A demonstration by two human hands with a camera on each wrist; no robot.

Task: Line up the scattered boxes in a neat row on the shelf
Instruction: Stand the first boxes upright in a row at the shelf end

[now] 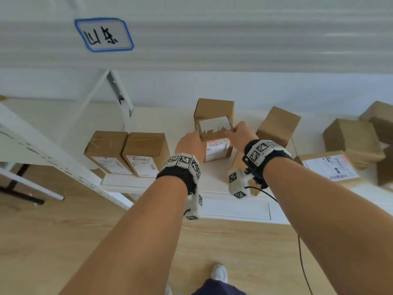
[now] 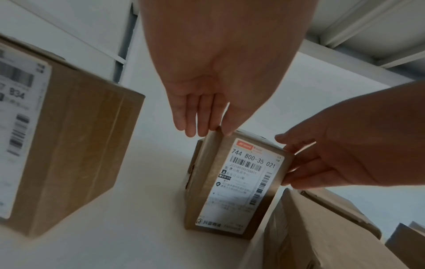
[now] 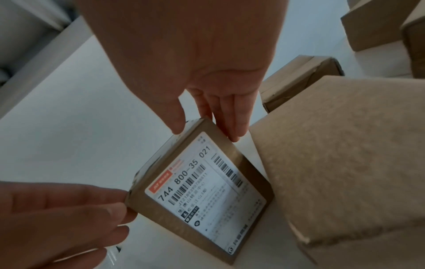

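A small brown box with a white shipping label stands on the white shelf, right of centre. My left hand pinches its upper left corner between thumb and fingers. From the other side, my right hand holds its upper right edge, thumb on one face and fingers on the other. Two labelled boxes stand side by side to the left, near the front edge. A gap separates them from the held box.
Scattered brown boxes lie to the right: a tilted one, a larger one, another behind it, and a flat labelled one. One box sits close against the held box. A white upright post stands at the back left.
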